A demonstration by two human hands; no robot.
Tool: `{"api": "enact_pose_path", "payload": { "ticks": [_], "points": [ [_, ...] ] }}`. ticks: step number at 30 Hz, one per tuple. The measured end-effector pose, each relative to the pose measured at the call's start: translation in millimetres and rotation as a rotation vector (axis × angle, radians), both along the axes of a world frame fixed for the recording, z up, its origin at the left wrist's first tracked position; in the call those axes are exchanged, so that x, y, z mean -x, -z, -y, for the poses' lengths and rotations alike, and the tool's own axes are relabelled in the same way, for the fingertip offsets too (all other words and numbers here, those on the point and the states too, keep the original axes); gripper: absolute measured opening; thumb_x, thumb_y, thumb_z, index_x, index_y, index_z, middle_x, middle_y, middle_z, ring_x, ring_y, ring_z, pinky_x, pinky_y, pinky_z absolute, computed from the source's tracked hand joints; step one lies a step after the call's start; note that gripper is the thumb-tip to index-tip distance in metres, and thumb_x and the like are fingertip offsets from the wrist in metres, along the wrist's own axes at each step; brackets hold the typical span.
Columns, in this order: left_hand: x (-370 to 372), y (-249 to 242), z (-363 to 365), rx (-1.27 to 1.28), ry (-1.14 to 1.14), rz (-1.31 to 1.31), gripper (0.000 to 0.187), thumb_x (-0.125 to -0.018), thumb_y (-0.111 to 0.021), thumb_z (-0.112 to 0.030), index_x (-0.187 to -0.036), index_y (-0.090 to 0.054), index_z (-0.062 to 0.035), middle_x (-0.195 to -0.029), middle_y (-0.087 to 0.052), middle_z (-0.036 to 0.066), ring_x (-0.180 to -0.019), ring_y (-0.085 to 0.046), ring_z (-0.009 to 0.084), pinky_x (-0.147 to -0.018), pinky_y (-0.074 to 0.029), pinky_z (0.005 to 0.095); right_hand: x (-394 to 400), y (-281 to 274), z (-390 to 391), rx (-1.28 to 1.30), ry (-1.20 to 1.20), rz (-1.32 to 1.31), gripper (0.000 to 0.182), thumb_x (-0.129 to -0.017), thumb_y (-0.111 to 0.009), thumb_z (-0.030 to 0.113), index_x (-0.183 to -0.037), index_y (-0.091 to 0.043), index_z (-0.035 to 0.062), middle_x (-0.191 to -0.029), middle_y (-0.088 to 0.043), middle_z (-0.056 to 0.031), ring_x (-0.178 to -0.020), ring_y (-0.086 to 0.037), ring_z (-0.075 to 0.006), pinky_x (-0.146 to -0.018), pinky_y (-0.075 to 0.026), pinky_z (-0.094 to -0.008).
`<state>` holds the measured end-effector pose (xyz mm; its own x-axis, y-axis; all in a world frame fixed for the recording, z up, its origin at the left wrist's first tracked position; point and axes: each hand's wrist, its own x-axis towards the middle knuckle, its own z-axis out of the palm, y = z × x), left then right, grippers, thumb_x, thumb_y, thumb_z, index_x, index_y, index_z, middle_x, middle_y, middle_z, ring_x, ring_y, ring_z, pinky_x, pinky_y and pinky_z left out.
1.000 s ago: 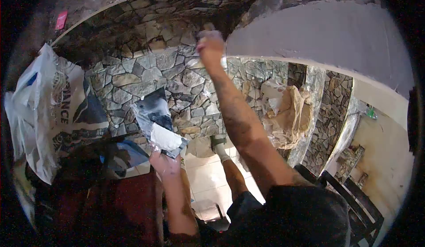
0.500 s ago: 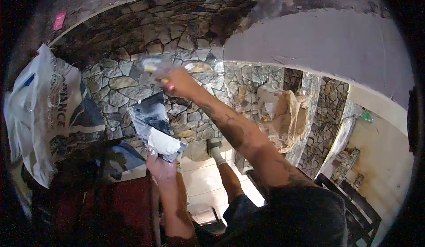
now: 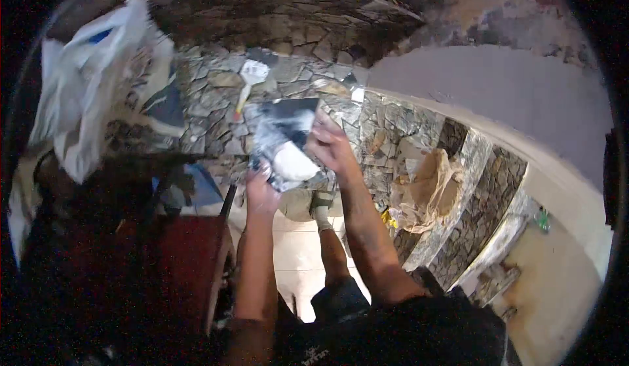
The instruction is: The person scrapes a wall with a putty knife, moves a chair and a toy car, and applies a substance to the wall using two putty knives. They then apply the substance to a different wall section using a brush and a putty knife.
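A dark plate (image 3: 285, 118) smeared with white paste is in front of me, with a thick white lump (image 3: 295, 163) on its near part. My left hand (image 3: 262, 189) grips the plate's lower left edge. At its upper right edge is my right hand (image 3: 331, 143), its fingers bent round the rim. A putty knife (image 3: 244, 94) with a white-coated blade and a yellow and red handle end lies on the stone-patterned surface (image 3: 223, 79), just beyond the plate and touching neither hand.
A white plastic sack (image 3: 92, 97) stands at the left. An opened brown paper bag (image 3: 432, 189) sits at the right, near stone-patterned steps (image 3: 485, 195). A smooth grey wall (image 3: 485, 84) runs along the upper right. Below left is a dark red surface (image 3: 177, 261).
My right hand has let go of the putty knife, which now lies on the stone surface, and has moved down and right onto the plate. The view has shifted.
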<state>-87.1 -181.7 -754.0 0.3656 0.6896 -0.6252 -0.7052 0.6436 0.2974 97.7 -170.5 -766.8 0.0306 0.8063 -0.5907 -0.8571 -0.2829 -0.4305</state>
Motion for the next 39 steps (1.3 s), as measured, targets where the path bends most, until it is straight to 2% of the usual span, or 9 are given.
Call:
{"api": "enact_pose_path", "payload": {
  "ticks": [2,4,10,14,22,30,33,36,39],
  "points": [
    [-24.2,-39.2,-4.4,0.045,-0.012,-0.007,0.033,-0.074,-0.048,-0.004,-0.106,-0.044,-0.0004,-0.101,-0.052,0.009,-0.095,-0.051,0.0214,-0.085,-0.04,0.0356,10.2,-95.6,9.3,0.037,0.143,0.105,0.051,-0.07,-0.059,0.006,-0.116,-0.037,0.0056,-0.07,-0.045,0.0001,-0.056,-0.043,-0.0085,-0.05,-0.037,-0.0177],
    [-42.1,-74.3,-0.3,0.052,0.039,-0.039,0.031,-0.074,-0.048,-0.003,-0.106,-0.045,-0.001,-0.1,-0.052,0.009,-0.094,-0.051,0.0202,-0.084,-0.04,0.0343,-1.4,-107.5,39.3,-0.176,0.204,-0.167,0.053,-0.067,-0.064,0.009,-0.113,-0.039,0.0044,-0.069,-0.043,0.0018,-0.055,-0.041,-0.0074,-0.049,-0.036,-0.0171],
    [-86.8,-168.3,64.3,-0.039,0.093,0.124,0.028,-0.072,-0.048,0.001,-0.1,-0.047,-0.0018,-0.092,-0.052,0.004,-0.086,-0.052,0.0171,-0.081,-0.042,0.0323,-46.8,-183.7,106.3,-0.064,0.077,0.235,0.047,-0.063,-0.054,0.005,-0.109,-0.042,0.0025,-0.076,-0.047,0.0008,-0.049,-0.038,-0.003,-0.047,-0.035,-0.0157],
    [-98.9,-231.6,105.1,-0.088,0.245,0.007,0.026,-0.071,-0.051,0.0,-0.097,-0.05,-0.0016,-0.089,-0.054,0.003,-0.082,-0.052,0.0142,-0.079,-0.042,0.0303,-71.7,-259.8,144.9,-0.025,0.229,0.199,0.012,-0.079,-0.049,0.004,-0.091,-0.051,0.0036,-0.075,-0.052,0.0011,-0.066,-0.049,-0.008,-0.063,-0.043,-0.0223],
    [-78.1,-362.9,157.5,-0.045,0.477,-0.124,0.024,-0.077,-0.053,-0.011,-0.099,-0.05,-0.0006,-0.093,-0.056,0.006,-0.081,-0.055,0.0173,-0.074,-0.046,0.0329,-161.7,-334.4,297.0,0.239,0.387,0.802,0.022,-0.081,-0.051,0.012,-0.101,-0.049,0.0023,-0.089,-0.053,-0.004,-0.078,-0.05,-0.0145,-0.069,-0.044,-0.0317],
    [-128.2,-441.2,151.2,-0.156,0.471,-0.277,0.016,-0.079,-0.051,-0.011,-0.09,-0.053,0.001,-0.081,-0.057,0.006,-0.07,-0.057,0.0157,-0.063,-0.049,0.0302,-185.5,-441.4,365.9,-0.037,0.614,0.075,0.035,-0.073,-0.056,0.004,-0.107,-0.048,0.0021,-0.104,-0.052,-0.0085,-0.096,-0.049,-0.0232,-0.088,-0.037,-0.0387],
    [-132.6,-450.1,139.6,-0.208,0.596,-0.379,0.014,-0.078,-0.052,-0.011,-0.086,-0.054,-0.0001,-0.075,-0.057,0.005,-0.061,-0.057,0.0152,-0.057,-0.048,0.0286,-176.8,-469.8,331.5,0.109,-0.053,1.338,0.027,-0.074,-0.052,0.002,-0.101,-0.054,0.0046,-0.092,-0.057,-0.0098,-0.08,-0.056,-0.023,-0.073,-0.044,-0.0321],
    [-136.4,-452.6,138.3,-0.323,0.764,-0.473,0.015,-0.077,-0.054,-0.015,-0.083,-0.055,-0.0011,-0.071,-0.057,0.005,-0.057,-0.055,0.0145,-0.052,-0.046,0.027,-161.8,-514.5,279.8,-0.267,-0.332,1.925,0.039,-0.067,-0.051,0.0,-0.103,-0.054,0.0114,-0.088,-0.058,-0.0149,-0.079,-0.056,-0.0295,-0.069,-0.045,-0.0361],
    [-141.7,-421.7,129.2,-0.431,0.909,-0.565,0.015,-0.078,-0.05,-0.014,-0.079,-0.055,-0.0003,-0.069,-0.056,0.006,-0.056,-0.054,0.015,-0.052,-0.044,0.0288,-139.2,-510.8,259.1,-0.297,-0.646,1.897,0.043,-0.064,-0.051,-0.001,-0.105,-0.054,0.0114,-0.099,-0.054,-0.0171,-0.087,-0.053,-0.0323,-0.076,-0.043,-0.0351]
  ]
}}
